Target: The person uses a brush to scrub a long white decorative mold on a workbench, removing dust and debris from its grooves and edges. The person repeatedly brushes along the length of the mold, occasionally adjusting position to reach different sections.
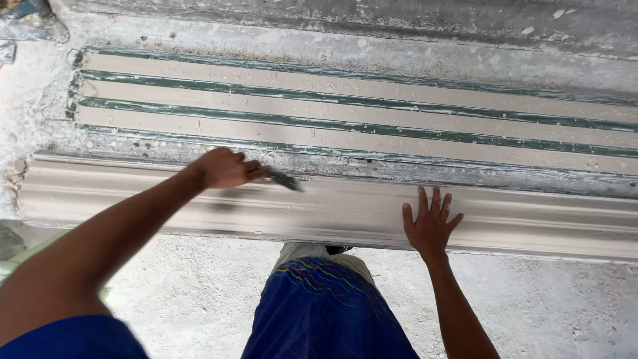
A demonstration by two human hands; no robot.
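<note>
My left hand point(224, 167) is closed around a small dark-bladed scraping tool point(286, 180), whose tip rests on the upper edge of a long pale plaster moulding point(531, 219). My right hand point(430, 221) lies flat on that moulding, fingers spread, holding nothing. The moulding runs left to right across a plaster-caked bench in front of me. Behind it lie three long plaster-filled strips point(372, 116) separated by green mould edges.
The bench top point(399, 53) beyond the strips is crusted with grey and white plaster. The floor point(199, 292) below is rough and dusted white. My blue-clothed knee point(319, 306) stands close against the bench front.
</note>
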